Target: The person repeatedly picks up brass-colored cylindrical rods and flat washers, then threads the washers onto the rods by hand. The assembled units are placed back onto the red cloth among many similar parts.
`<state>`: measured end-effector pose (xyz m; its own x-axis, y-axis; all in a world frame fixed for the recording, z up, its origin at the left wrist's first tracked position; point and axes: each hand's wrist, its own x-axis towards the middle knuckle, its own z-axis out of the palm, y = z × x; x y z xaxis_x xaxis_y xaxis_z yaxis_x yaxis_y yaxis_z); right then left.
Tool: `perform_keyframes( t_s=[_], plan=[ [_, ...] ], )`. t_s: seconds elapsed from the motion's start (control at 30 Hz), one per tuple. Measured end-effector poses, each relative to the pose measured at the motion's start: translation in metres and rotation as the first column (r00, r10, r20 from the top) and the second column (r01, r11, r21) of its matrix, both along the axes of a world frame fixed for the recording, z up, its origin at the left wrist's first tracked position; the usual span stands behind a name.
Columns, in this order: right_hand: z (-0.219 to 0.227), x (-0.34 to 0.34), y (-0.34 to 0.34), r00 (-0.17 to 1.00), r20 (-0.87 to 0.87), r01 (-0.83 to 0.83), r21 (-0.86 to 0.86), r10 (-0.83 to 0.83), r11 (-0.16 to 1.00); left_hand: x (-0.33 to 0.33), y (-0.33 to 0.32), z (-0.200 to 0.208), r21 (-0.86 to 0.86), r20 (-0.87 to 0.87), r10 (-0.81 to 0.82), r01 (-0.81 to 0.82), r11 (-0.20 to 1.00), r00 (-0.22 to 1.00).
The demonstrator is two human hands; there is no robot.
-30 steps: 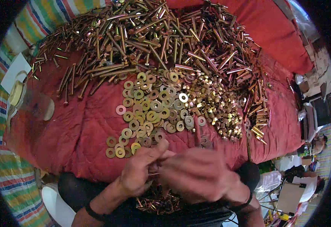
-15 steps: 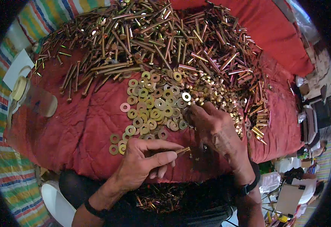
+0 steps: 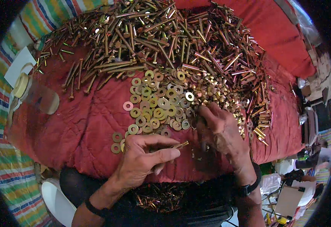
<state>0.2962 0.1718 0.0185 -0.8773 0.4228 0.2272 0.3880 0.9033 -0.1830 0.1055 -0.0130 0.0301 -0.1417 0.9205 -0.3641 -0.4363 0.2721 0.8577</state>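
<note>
A red quilted cloth (image 3: pixel 78 125) covers the worktop, with a striped cloth (image 3: pixel 6 178) showing along its left edge. Across the far half of the red cloth lies a broad heap of long brass-coloured bolts (image 3: pixel 154 41), piled in every direction. Nearer, in the middle, sits a smaller spread of flat washers (image 3: pixel 156 104), and just to its right a patch of small nuts (image 3: pixel 218 94) that runs into the bolts. At the left edge lies a clear plastic jar (image 3: pixel 36 96) on its side, beside a white card (image 3: pixel 19 64).

The right hand (image 3: pixel 220 130) rests palm down at the seam between the washers and the nuts, its fingertips curled into the small pieces; whether its grip has closed on anything cannot be told. The left hand (image 3: pixel 142 160) is held over the near edge of the cloth, its grip pinching a single bolt (image 3: pixel 179 145) between thumb and fingers, the threaded end poking out to the right toward the other hand. Below the hands, in the person's lap, a small cluster of finished bolts (image 3: pixel 161 196) lies on dark fabric.
</note>
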Motion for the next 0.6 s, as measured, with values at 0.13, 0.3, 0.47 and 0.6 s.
perform_keyframes(
  t_s=[0.13,0.3,0.47,0.6],
  plan=[
    [0.004,0.000,0.000,0.999,0.025,-0.046,-0.058,0.048,0.997,-0.002,-0.001,0.001,-0.022,-0.062,0.035,-0.037,0.999,0.997],
    [0.018,-0.008,-0.010,0.986,-0.160,0.020,-0.166,-0.047,0.986,-0.009,-0.001,0.002,-0.008,0.033,0.053,-0.053,0.999,0.998],
    [0.043,0.003,-0.039,0.942,-0.311,-0.145,-0.722,-0.130,0.677,-0.018,-0.004,0.003,-0.019,0.181,-0.024,0.028,0.999,0.983],
    [0.045,0.005,-0.047,0.929,-0.369,-0.242,-0.592,0.009,0.769,-0.021,-0.005,0.002,-0.054,0.305,-0.108,0.130,0.990,0.946]
  ],
)
